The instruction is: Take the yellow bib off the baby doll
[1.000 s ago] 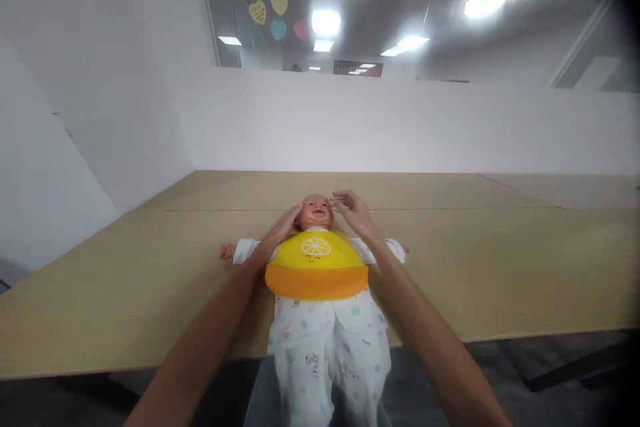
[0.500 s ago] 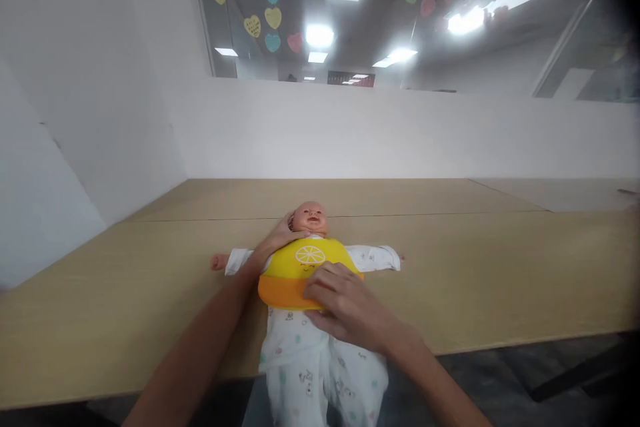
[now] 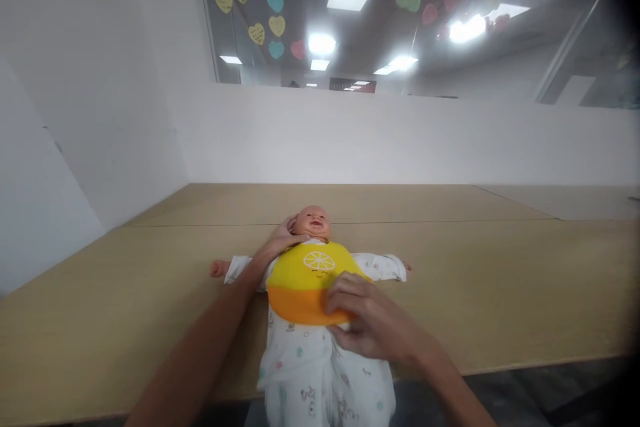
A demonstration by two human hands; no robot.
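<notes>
A baby doll (image 3: 313, 221) in white patterned pyjamas lies on its back on a wooden table (image 3: 500, 280), arms spread, legs hanging over the near edge. It wears a yellow and orange bib (image 3: 305, 280) with a lemon-slice print. My left hand (image 3: 281, 239) cups the side of the doll's head and neck. My right hand (image 3: 373, 323) grips the bib's orange lower rim, fingers curled over its right side and covering that part.
A white partition wall (image 3: 400, 137) runs along the table's far edge and turns down the left side. Above it a glass pane shows ceiling lights and paper hearts (image 3: 257, 33). Dark floor (image 3: 550, 393) lies beyond the near edge at the right.
My right hand left the doll's head, came down onto the bib and now grips its lower rim. My left hand stays at the head. The bib's lower edge has shifted slightly.
</notes>
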